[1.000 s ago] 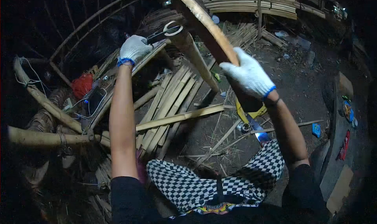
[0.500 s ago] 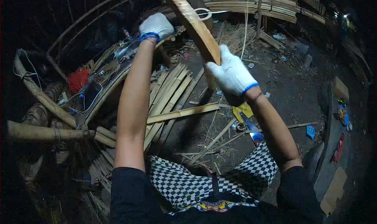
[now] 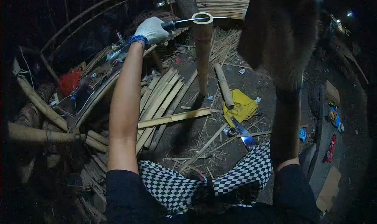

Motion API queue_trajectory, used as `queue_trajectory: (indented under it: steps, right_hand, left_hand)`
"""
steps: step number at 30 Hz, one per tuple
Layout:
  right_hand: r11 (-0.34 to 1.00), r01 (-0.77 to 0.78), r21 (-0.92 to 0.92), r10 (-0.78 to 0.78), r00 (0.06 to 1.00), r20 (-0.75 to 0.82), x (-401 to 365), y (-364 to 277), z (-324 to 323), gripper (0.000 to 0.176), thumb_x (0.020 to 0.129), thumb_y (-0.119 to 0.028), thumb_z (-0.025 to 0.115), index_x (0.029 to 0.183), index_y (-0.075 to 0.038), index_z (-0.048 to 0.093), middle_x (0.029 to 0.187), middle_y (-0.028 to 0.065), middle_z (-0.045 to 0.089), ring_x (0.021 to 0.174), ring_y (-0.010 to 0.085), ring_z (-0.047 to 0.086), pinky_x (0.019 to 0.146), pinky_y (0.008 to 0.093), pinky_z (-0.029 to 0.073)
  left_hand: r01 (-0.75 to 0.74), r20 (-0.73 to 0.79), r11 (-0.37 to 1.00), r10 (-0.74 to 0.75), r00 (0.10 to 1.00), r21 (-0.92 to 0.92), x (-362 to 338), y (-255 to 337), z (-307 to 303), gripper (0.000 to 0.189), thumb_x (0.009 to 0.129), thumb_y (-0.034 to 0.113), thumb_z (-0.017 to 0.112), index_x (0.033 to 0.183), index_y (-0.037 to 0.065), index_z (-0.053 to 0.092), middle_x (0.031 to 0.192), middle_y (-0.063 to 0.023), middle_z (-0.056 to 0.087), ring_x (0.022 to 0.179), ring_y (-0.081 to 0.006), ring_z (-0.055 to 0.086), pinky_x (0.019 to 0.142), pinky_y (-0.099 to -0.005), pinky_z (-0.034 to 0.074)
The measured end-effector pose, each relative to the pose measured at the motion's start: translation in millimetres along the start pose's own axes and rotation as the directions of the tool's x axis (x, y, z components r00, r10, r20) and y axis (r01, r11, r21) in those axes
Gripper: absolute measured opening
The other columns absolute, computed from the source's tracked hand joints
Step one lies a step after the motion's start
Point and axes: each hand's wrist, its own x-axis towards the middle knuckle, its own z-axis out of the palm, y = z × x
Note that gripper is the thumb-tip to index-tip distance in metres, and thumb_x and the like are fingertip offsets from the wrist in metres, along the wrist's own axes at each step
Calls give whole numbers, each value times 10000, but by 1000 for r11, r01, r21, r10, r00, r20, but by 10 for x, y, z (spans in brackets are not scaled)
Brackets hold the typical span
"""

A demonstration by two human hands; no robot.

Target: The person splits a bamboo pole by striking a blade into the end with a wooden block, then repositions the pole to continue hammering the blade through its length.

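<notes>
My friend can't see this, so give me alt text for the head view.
Gloved left hand holds a knife across the top of an upright pole; the right hand is raised in shadow, its grip unclear. Strips lie nearby.

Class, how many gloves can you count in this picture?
2: one on the left hand, holding the knife; one on the raised right hand, in shadow at upper right. More could be hidden in the dark.

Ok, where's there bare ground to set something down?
Dark soil shows between the yellow cloth and right forearm; another patch lies between the split bamboo pile and scattered sticks. Crowded: around the blade, and left, among bamboo poles.
</notes>
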Motion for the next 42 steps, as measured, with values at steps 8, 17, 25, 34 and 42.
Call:
queue_trajectory:
  steps: [8, 17, 25, 34, 42]
  right_hand:
    - [440, -846, -301, 711, 123, 692, -885, -369, 649, 507, 869, -307, 575, 1218, 2, 375, 926, 306, 616, 863, 438, 638, 750, 503, 511]
    - [754, -654, 59, 635, 749, 189, -74, -132, 177, 427, 814, -246, 661, 1148, -26, 513, 852, 153, 630, 758, 241, 635, 638, 374, 525]
    - [434, -850, -297, 713, 123, 690, -762, -143, 607, 533, 840, -301, 606, 1201, 27, 390, 891, 284, 628, 849, 422, 643, 747, 480, 516]
    - [561, -827, -18, 727, 482, 489, -68, -138, 244, 445, 848, -334, 575, 1096, 26, 493, 919, 238, 645, 830, 342, 657, 756, 415, 535]
    - [670, -629, 393, 588, 774, 236, -479, -379, 905, 427, 852, -309, 565, 1106, 19, 462, 899, 273, 639, 828, 392, 656, 732, 461, 532]
  left_hand:
    - [-26, -107, 980, 48, 993, 198, 216, 111, 263, 359, 650, 314, 683, 934, 96, 722, 939, -172, 689, 885, -332, 669, 815, -412, 531]
    - [-31, -101, 989, 45, 994, 142, 266, 293, 155, 460, 716, 543, 677, 899, 125, 733, 883, -173, 691, 833, -325, 676, 767, -422, 533]
    - [-26, -90, 992, 37, 995, 124, 360, 392, 177, 501, 709, 524, 675, 912, 68, 725, 923, -192, 688, 867, -329, 675, 791, -422, 531]
    - [-129, -122, 985, 143, 982, 117, 249, 226, 278, 479, 706, 494, 708, 981, 102, 721, 987, -152, 692, 884, -285, 681, 820, -405, 533]
    - [63, -107, 990, -50, 993, 127, 130, 100, 199, 346, 692, 457, 711, 809, 133, 753, 882, -121, 710, 860, -274, 685, 785, -392, 536]
